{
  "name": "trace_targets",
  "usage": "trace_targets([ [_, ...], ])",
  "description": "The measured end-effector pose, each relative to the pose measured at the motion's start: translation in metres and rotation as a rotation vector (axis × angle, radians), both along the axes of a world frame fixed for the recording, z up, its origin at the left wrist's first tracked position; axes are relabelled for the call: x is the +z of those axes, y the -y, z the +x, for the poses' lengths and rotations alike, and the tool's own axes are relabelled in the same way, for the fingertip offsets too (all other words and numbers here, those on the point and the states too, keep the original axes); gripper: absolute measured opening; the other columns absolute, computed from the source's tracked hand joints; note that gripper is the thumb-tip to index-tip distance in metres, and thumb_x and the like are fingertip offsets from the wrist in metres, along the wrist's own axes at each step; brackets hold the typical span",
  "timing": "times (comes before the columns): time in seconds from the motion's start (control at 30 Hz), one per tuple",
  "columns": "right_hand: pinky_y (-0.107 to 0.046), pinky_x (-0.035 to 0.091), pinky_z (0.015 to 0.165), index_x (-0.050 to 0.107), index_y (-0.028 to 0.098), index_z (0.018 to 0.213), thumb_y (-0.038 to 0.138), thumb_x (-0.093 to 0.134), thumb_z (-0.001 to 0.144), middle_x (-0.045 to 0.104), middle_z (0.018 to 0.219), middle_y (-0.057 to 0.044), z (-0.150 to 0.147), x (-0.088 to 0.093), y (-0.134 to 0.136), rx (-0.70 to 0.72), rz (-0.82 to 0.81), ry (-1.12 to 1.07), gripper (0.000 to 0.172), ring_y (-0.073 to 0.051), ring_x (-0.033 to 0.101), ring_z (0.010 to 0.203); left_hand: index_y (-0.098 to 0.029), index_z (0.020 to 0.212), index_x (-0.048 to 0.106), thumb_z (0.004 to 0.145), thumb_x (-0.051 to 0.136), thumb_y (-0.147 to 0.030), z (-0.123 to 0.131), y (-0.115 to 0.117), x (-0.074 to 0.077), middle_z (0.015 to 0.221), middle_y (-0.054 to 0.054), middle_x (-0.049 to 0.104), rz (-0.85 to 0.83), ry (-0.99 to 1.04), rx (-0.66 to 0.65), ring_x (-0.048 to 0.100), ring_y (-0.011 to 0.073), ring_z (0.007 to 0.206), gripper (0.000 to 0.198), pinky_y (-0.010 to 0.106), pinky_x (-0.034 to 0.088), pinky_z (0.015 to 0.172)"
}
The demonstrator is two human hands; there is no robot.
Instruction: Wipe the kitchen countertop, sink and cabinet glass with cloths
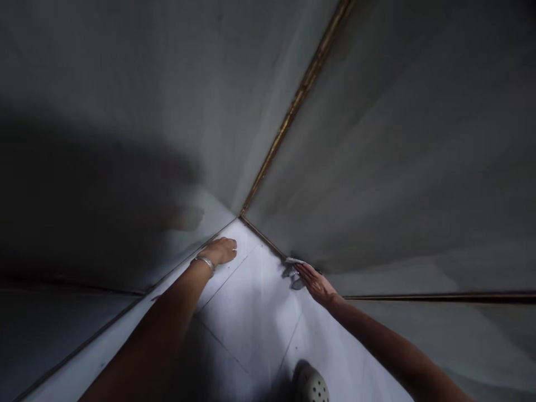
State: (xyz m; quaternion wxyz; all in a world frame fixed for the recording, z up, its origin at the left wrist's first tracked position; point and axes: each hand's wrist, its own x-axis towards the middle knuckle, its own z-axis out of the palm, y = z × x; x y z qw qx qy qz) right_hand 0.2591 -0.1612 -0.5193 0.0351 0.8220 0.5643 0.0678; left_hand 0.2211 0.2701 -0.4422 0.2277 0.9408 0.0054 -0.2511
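Note:
My right hand [317,282] presses a crumpled silvery-grey wad [295,268] against the foot of the right wall, fingers nearly straight over it. Whether the wad is cloth or foil I cannot make out. Close to the left wall, my left hand [220,251] hovers over or rests on the floor with its fingers curled in; nothing shows in it, and its palm is hidden. A silver bracelet [207,262] circles that wrist. The white tiled floor [238,290] narrows to a corner beyond both hands.
Grey panels form the left wall [188,67] and the right wall [397,167]. A brown strip [288,117] runs up their corner seam. Dark seams cross both walls low down. A light clog with holes [313,385] stands on the floor at the bottom. Shadows darken the left wall.

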Motion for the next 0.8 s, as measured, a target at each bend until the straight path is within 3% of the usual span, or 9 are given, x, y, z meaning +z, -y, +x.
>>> trace_targets([
  [0.07, -0.036, 0.043, 0.121, 0.036, 0.019, 0.161, 0.000, 0.026, 0.085, 0.054, 0.155, -0.006, -0.014, 0.014, 0.031, -0.019, -0.004, 0.066, 0.079, -0.014, 0.052, 0.143, -0.016, 0.147, 0.051, 0.101, 0.048, -0.028, 0.005, 0.024, 0.009, 0.144, 0.015, 0.062, -0.067, 0.070, -0.027, 0.060, 0.0230, 0.133, 0.048, 0.041, 0.049, 0.114],
  [0.13, -0.031, 0.035, 0.126, 0.026, 0.017, 0.164, -0.001, 0.029, 0.083, 0.040, 0.164, -0.003, -0.024, 0.042, 0.056, -0.040, -0.006, 0.125, 0.083, -0.011, 0.040, 0.150, -0.017, 0.162, 0.023, 0.097, 0.045, -0.019, 0.011, 0.056, 0.021, 0.167, 0.014, 0.034, -0.146, 0.255, -0.068, 0.036, 0.0210, 0.153, 0.069, 0.036, 0.037, 0.125],
  [0.23, -0.029, 0.018, 0.133, 0.030, 0.015, 0.163, -0.001, 0.034, 0.085, 0.029, 0.169, -0.001, -0.035, 0.113, 0.079, -0.074, -0.070, 0.240, 0.080, -0.009, 0.022, 0.158, -0.021, 0.166, 0.006, 0.089, 0.045, -0.005, 0.026, 0.105, 0.045, 0.174, 0.014, -0.007, -0.253, 0.750, -0.117, 0.005, 0.0287, 0.161, 0.087, 0.047, 0.028, 0.129],
  [0.37, -0.040, 0.007, 0.134, 0.048, 0.017, 0.154, 0.007, 0.044, 0.093, 0.038, 0.166, -0.004, -0.041, 0.229, 0.077, -0.235, -0.151, 0.395, 0.061, -0.014, 0.017, 0.160, -0.024, 0.165, -0.003, 0.089, 0.049, -0.003, 0.054, 0.147, 0.075, 0.172, 0.017, -0.016, -0.249, 1.186, -0.001, -0.001, 0.0373, 0.160, 0.095, 0.060, 0.028, 0.127],
  [0.43, -0.048, 0.010, 0.133, 0.052, 0.018, 0.150, 0.015, 0.051, 0.096, 0.040, 0.166, -0.009, -0.041, 0.267, 0.064, -0.392, -0.051, 0.559, 0.055, -0.020, 0.020, 0.160, -0.023, 0.165, -0.007, 0.094, 0.055, -0.015, 0.067, 0.152, 0.083, 0.172, 0.017, -0.016, -0.241, 1.269, 0.025, -0.003, 0.0384, 0.160, 0.095, 0.063, 0.023, 0.128],
  [0.47, -0.054, 0.011, 0.132, 0.052, 0.016, 0.149, 0.019, 0.054, 0.096, 0.038, 0.166, -0.013, -0.039, 0.275, 0.057, -0.462, 0.016, 0.630, 0.054, -0.025, 0.019, 0.160, -0.024, 0.165, -0.009, 0.095, 0.057, -0.022, 0.073, 0.152, 0.085, 0.172, 0.017, -0.017, -0.240, 1.295, 0.019, -0.004, 0.0393, 0.160, 0.096, 0.064, 0.022, 0.127],
  [0.57, -0.064, 0.013, 0.128, 0.053, 0.011, 0.147, 0.027, 0.056, 0.095, 0.032, 0.168, -0.020, -0.028, 0.259, 0.035, -0.560, 0.165, 0.734, 0.054, -0.034, 0.016, 0.160, -0.026, 0.164, -0.013, 0.098, 0.057, -0.036, 0.080, 0.146, 0.088, 0.170, 0.016, -0.024, -0.210, 1.297, -0.006, -0.010, 0.0404, 0.159, 0.097, 0.065, 0.022, 0.126],
  [0.7, -0.055, 0.013, 0.131, 0.061, 0.016, 0.140, 0.022, 0.052, 0.097, 0.047, 0.161, -0.016, -0.008, 0.180, 0.022, -0.425, 0.180, 0.567, 0.044, -0.028, 0.029, 0.157, -0.023, 0.165, -0.004, 0.099, 0.053, -0.044, 0.073, 0.139, 0.099, 0.172, 0.016, -0.019, -0.125, 1.035, -0.015, -0.020, 0.0367, 0.157, 0.090, 0.062, 0.017, 0.129],
  [0.8, -0.043, 0.017, 0.132, 0.057, 0.016, 0.146, 0.016, 0.043, 0.098, 0.053, 0.157, -0.012, 0.002, 0.120, 0.016, -0.327, 0.131, 0.280, 0.050, -0.022, 0.039, 0.152, -0.019, 0.165, 0.003, 0.100, 0.051, -0.044, 0.068, 0.135, 0.107, 0.172, 0.016, -0.018, -0.137, 0.974, -0.043, -0.020, 0.0360, 0.157, 0.085, 0.061, 0.014, 0.130],
])
